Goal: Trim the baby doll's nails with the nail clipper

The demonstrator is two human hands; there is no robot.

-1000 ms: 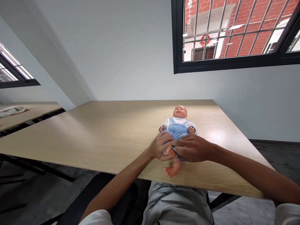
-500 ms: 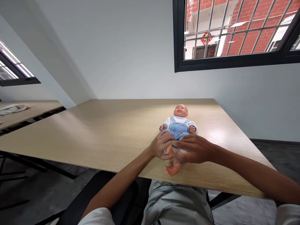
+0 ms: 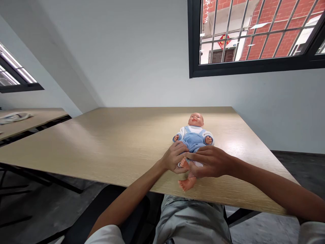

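Note:
A baby doll lies on its back on the table, head toward the wall and feet toward me. It wears a white top and light blue overalls. At its lower legs, my left hand is closed on the overalls from the left. My right hand pinches the overalls' leg cloth from the right, its fingers meeting those of the left. Below the hands a bare doll foot sticks out near the table's front edge. The cloth under my fingers is mostly hidden.
The wooden table reaches back to a pale wall. On another table at the far left lies a whitish cloth. A black chair stands below the front edge. A barred window is at upper right.
Both hands stay at the doll's legs in nearly the same pose. A small bit of blue cloth cuff below the right fingers no longer shows.

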